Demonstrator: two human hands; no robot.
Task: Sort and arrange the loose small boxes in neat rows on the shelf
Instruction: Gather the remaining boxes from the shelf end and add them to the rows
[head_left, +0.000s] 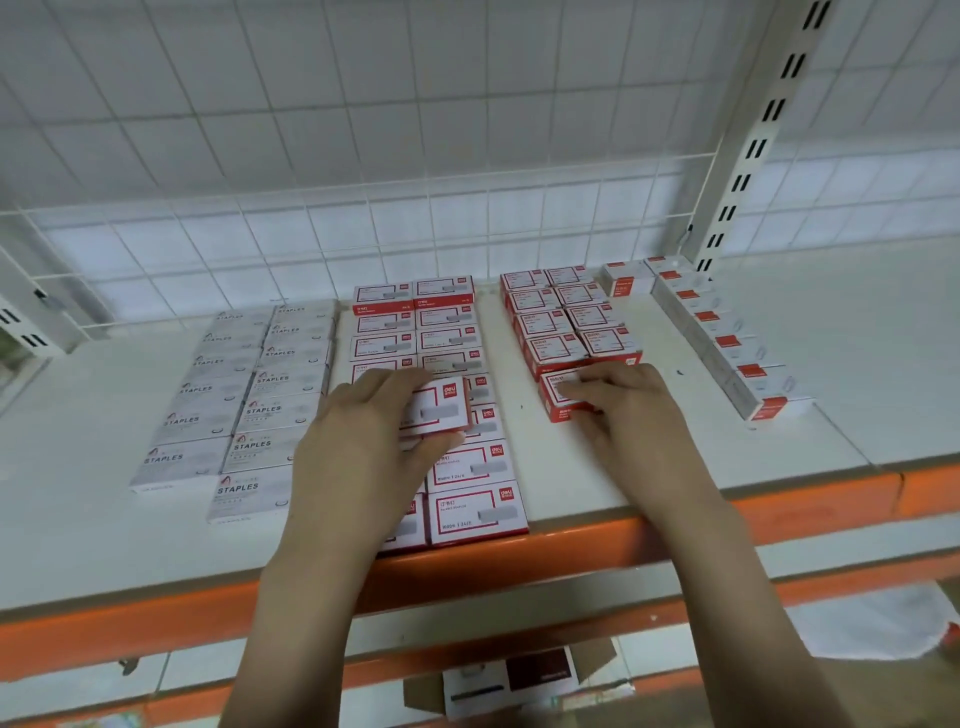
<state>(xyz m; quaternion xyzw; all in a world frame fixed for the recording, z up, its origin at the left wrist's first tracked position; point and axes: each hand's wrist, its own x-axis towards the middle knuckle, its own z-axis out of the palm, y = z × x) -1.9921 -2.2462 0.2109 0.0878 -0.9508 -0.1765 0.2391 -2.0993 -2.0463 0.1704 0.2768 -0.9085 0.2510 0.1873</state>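
Both forearms reach up from 6 o'clock onto the white shelf board (597, 483). The left hand (363, 441) curls thumb and fingers round a red-and-white staple box (441, 408), held tilted above the double row of red-framed staple boxes (457, 395) that runs toward 12 o'clock. The right hand (628, 410) pinches a smaller red box (558, 397) resting on the board, just at the near end of the double row of small red boxes (566, 317). At 9 o'clock lie two rows of grey "STAPLES" boxes (244, 395); at 2 o'clock a single line of white boxes with red ends (727, 343). An orange beam (156, 618) edges the shelf; white wire mesh (363, 156) backs it, beside a slotted upright (753, 150). An open carton (514, 680) sits below.
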